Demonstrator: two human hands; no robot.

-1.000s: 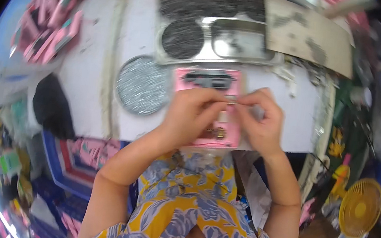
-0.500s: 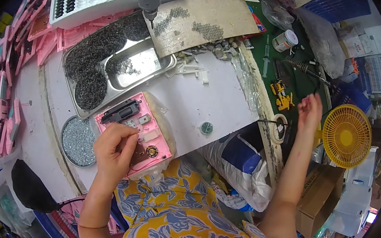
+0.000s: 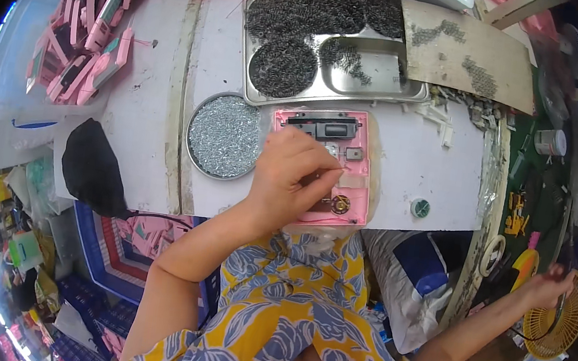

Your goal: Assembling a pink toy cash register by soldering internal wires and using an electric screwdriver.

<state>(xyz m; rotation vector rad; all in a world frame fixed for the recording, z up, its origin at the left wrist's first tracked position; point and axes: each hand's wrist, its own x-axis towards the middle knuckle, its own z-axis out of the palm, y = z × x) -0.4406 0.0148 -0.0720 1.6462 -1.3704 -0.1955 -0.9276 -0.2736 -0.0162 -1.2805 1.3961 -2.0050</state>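
My left hand [image 3: 293,177] reaches over an open pink plastic housing [image 3: 363,189], thumb and forefinger pinched together above it. What the pinch holds, if anything, is too small to name. Inside the housing sit a dark grey rectangular part [image 3: 335,130], a small metal-topped block [image 3: 354,153], a pale flat strip [image 3: 354,181] and a round dark part with a brass-coloured ring [image 3: 341,203]. Far to the right, my right hand [image 3: 546,288] is beside a yellow round fan [image 3: 553,321]. Its fingers curl in, and whatever they close on cannot be made out.
A round tin of small silvery screws [image 3: 224,135] stands left of the housing. Behind lies a metal tray of dark springs [image 3: 281,68], partly under a board [image 3: 456,57]. Pink housings [image 3: 87,33] pile up at far left. A small green-topped round container [image 3: 420,208] sits to the right.
The whole view has turned, so the table appears squarer and shifted. My right hand has moved down and outward to the fan. My left hand stays pinched over the housing.
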